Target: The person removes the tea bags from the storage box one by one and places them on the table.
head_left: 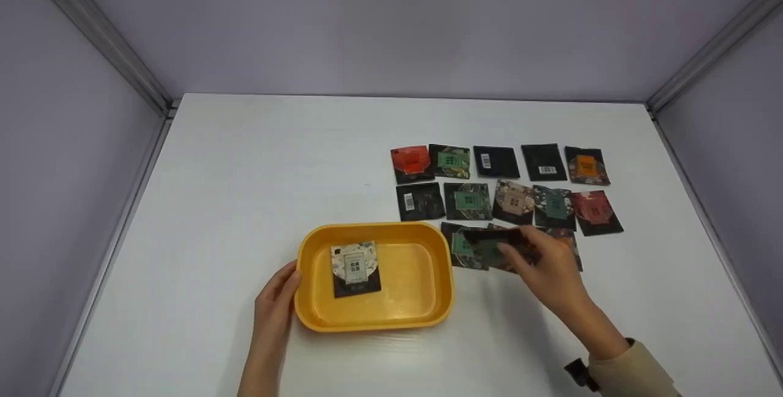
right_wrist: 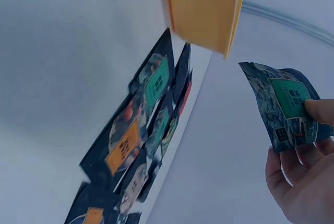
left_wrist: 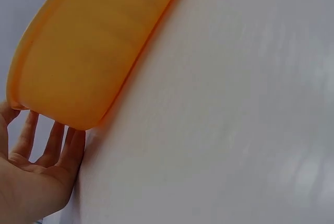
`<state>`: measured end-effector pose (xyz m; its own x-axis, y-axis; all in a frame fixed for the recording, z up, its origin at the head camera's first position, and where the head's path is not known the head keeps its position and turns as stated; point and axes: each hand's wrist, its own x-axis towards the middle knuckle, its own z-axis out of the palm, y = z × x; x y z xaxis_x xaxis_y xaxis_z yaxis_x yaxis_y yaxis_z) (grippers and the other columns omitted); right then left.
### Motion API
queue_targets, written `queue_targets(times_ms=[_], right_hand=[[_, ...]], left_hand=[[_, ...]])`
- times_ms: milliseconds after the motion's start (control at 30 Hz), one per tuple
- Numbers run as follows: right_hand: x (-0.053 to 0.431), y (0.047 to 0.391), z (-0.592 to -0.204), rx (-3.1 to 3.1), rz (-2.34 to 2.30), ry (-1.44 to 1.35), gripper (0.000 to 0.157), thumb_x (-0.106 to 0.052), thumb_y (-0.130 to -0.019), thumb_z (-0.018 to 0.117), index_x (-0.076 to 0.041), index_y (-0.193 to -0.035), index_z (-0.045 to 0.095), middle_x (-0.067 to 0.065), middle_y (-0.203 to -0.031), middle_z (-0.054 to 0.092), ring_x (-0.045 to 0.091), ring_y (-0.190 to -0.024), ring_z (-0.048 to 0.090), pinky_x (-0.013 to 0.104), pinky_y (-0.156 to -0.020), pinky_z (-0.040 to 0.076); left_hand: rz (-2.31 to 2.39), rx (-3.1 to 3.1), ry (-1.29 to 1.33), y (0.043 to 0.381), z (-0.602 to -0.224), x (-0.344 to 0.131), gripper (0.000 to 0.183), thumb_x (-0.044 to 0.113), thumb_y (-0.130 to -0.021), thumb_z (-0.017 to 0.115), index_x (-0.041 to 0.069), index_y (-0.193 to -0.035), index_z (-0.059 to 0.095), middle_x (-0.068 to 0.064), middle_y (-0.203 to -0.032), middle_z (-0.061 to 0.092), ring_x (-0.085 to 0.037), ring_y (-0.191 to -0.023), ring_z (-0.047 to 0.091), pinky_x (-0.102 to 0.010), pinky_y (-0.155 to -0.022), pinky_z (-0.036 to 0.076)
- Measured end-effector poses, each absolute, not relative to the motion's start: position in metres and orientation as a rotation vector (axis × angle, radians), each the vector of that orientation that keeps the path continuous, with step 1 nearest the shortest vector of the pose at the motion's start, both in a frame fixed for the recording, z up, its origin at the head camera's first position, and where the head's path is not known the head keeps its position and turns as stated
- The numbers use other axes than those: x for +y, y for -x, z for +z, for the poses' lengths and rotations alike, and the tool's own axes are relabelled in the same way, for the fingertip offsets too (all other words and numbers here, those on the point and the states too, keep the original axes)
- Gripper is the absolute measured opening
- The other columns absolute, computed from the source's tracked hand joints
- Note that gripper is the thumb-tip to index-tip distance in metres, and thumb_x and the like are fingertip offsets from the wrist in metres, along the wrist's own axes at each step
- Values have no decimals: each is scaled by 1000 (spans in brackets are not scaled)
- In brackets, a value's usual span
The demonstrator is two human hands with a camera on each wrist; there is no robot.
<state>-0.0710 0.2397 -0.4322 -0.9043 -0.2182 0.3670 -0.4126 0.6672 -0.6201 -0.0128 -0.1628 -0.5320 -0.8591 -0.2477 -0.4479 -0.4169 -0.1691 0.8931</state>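
My left hand [head_left: 276, 302] grips the left end of a yellow plastic tray [head_left: 373, 328], thumb at the rim and fingers against the outer wall; the left wrist view shows the fingers on the tray's end [left_wrist: 78, 72]. Inside the tray, on its left side, lies a flat square sachet [head_left: 356, 268] with a cream label. My right hand [head_left: 553, 268] pinches a dark sachet with a green label [right_wrist: 289, 104] between thumb and fingers. It is held raised above the front row of sachets, right of the tray, and partly hides those below.
Several more sachets lie in rows on the white table, among them a red one [head_left: 413, 163], a black one with a barcode [head_left: 497, 162] and an orange-labelled one [head_left: 587, 166]. Front-row sachets [head_left: 460, 245] lie close by the tray's right end. Pale panels [head_left: 397, 30] enclose the table.
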Motion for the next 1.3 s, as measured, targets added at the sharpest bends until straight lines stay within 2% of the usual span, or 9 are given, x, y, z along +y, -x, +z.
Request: queue_targets(times_ms=[267, 533, 867, 1133, 1300], right_hand=[[285, 68, -435, -2628, 1055, -218, 16, 3, -85, 76, 2, -96, 65, 6, -78, 66, 8, -68, 54, 12, -57, 43], [322, 76, -442, -2632, 1015, -22, 18, -6, -92, 70, 5, -106, 65, 14, -93, 69, -1, -76, 52, 7, -68, 41], [359, 78, -449, -2740, 1010, 193, 29, -17, -98, 65, 6, -115, 62, 20, -99, 67, 0, -77, 51, 9, -60, 43], [388, 81, -463, -2794, 1086, 311, 39, -21, -100, 60, 11, -122, 57, 29, -112, 64, -11, -80, 49, 7, -65, 43], [407, 82, -471, -2846, 1128, 419, 50, -27, -99, 61, 12, -129, 53, 36, -118, 61, -15, -76, 48, 9, -62, 44]], left_hand=[[2169, 1965, 792, 12, -533, -162, 67, 55, -92, 62, 12, -143, 51, -1, -148, 47, -14, -134, 43, -22, -104, 41], [2160, 1964, 790, 10, -534, -163, 65, 54, -94, 61, 13, -143, 51, 0, -147, 48, -12, -132, 45, -17, -100, 42], [2204, 1944, 767, 9, -532, -163, 60, 49, -96, 62, 12, -143, 52, -1, -148, 48, -12, -134, 43, -19, -102, 41], [2219, 1932, 794, 9, -534, -162, 64, 52, -93, 63, 12, -142, 52, -1, -147, 48, -12, -134, 43, -20, -104, 41], [2215, 1933, 811, 9, -533, -160, 65, 53, -93, 63, 12, -142, 52, -1, -147, 48, -12, -133, 44, -19, -102, 42]])
